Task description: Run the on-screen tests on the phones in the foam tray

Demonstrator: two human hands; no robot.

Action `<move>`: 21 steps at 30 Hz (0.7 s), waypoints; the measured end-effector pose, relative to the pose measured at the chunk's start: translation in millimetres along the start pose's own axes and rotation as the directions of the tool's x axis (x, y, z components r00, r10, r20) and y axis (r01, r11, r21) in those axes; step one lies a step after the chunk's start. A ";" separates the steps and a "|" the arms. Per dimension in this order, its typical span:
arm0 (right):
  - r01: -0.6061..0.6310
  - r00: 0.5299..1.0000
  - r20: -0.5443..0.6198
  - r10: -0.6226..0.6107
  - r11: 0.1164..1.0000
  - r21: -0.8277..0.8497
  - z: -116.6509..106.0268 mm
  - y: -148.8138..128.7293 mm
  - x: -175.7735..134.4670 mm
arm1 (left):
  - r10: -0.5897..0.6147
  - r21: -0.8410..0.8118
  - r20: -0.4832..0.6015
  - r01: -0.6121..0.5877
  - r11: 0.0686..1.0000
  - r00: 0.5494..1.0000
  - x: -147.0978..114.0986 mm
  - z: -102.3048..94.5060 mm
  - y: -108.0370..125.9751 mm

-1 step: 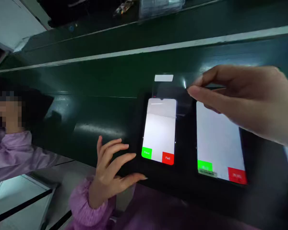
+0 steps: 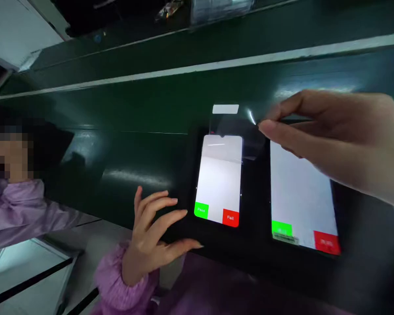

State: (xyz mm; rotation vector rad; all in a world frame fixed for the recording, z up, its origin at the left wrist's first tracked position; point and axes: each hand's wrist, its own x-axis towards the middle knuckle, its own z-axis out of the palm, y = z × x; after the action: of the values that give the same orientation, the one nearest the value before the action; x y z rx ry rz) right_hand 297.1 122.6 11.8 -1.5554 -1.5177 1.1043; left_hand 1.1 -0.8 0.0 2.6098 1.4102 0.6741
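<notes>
A phone (image 2: 218, 175) with a lit white screen, a green Pass box and a red Fail box lies on the dark surface. My left hand (image 2: 159, 227) is beside its lower left side, fingers spread and holding nothing. With thumb and forefinger, my right hand (image 2: 318, 127) pinches the corner of a thin clear film (image 2: 230, 123). The film carries a white label (image 2: 225, 109) at its far end and overlaps the phone's top part; whether it touches the screen I cannot tell. A second lit device (image 2: 302, 197) with green and red boxes lies partly under my right hand.
The green bench (image 2: 144, 105) has a pale strip (image 2: 184, 70) running across it. A clear plastic container (image 2: 221, 11) and a small shiny item (image 2: 169, 9) sit at the back. At the far left is another person's sleeve (image 2: 22, 205), with a blurred patch above it.
</notes>
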 end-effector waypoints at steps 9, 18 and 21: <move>0.519 0.776 0.432 -0.459 0.855 -0.024 -0.3 19.0 -53.1 | 0.035 -0.064 0.013 -0.034 0.997 0.999 -10.5 -4.8 -10.0; 0.574 0.805 0.291 -0.517 0.554 -0.603 -28.3 51.5 -154.5 | 0.214 0.002 0.084 -0.215 0.977 0.973 -16.9 -4.9 -8.7; 0.457 0.842 0.061 -0.536 0.648 -0.610 -41.5 69.3 -184.1 | 0.146 0.118 0.100 -0.157 0.980 0.984 -23.6 3.0 -10.8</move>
State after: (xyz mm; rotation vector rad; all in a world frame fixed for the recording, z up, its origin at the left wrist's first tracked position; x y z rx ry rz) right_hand 371.4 -62.2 -15.0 -1.3933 -2.1691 0.1810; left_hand -17.2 -13.5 -13.7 2.8285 1.2778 0.4894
